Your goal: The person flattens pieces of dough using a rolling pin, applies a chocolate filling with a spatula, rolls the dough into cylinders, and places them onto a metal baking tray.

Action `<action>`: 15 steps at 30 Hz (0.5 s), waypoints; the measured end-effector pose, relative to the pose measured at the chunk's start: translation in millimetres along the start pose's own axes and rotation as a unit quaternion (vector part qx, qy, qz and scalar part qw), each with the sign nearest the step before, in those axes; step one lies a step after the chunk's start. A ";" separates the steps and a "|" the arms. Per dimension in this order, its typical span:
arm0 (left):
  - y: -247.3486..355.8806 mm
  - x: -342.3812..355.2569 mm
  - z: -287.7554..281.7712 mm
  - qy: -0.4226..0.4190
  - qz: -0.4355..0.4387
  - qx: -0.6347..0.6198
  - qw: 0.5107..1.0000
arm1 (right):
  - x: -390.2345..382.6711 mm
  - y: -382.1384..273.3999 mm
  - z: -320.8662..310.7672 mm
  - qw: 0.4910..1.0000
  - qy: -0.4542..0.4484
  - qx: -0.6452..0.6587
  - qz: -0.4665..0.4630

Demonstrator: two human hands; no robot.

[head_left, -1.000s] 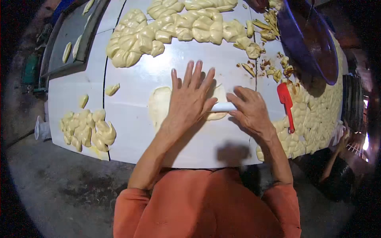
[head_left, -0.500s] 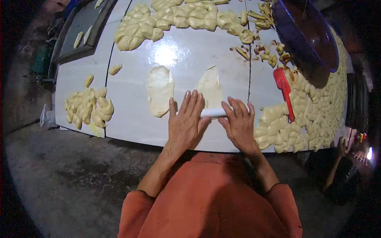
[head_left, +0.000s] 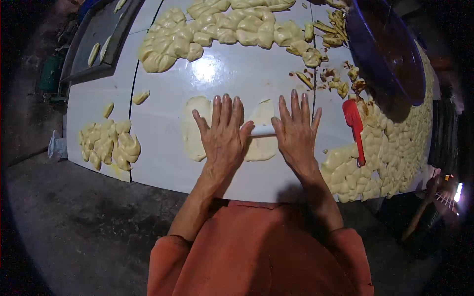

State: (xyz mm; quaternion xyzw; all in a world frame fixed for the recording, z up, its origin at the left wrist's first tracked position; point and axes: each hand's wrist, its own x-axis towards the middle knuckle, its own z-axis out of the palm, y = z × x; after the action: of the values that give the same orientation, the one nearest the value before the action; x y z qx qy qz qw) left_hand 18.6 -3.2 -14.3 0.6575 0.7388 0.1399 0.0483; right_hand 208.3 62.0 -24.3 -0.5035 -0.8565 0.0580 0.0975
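My left hand (head_left: 224, 135) and right hand (head_left: 296, 130), fingers spread flat, press a white rolling pin (head_left: 261, 130) over two dough sheets (head_left: 195, 129), already flattened. I judge much remains: dough lumps (head_left: 109, 145) wait at nine o'clock on the white table (head_left: 163, 163).

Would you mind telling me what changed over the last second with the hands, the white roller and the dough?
Both hands, left hand and right hand, drew the white roller back toward the person, then pushed it forward again over the flattened dough. They stayed flat on the roller, fingers spread, never letting go. The red scraper, purple bowl and dough piles kept their places.
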 end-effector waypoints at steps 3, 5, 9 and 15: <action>-6.3 39.1 -0.4 -0.001 -0.027 0.023 0.999 | 35.3 2.1 4.4 0.998 0.032 -0.044 0.016; -11.6 62.5 1.6 0.027 -0.033 0.016 0.999 | 57.1 5.1 7.4 0.997 0.041 -0.065 0.018; -28.3 108.6 17.0 0.079 -0.013 0.049 0.996 | 101.6 8.5 11.2 0.993 0.084 -0.065 0.042; -66.4 160.6 25.7 0.174 0.049 0.024 0.983 | 111.4 8.9 -36.0 0.973 -0.013 0.156 -0.168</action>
State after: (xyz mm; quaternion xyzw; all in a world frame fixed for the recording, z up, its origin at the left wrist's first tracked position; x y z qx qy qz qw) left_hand -59.4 152.3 -38.7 0.6593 0.7062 0.2367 -0.1033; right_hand 171.3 163.7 21.1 -0.3302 -0.9105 0.1798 0.1724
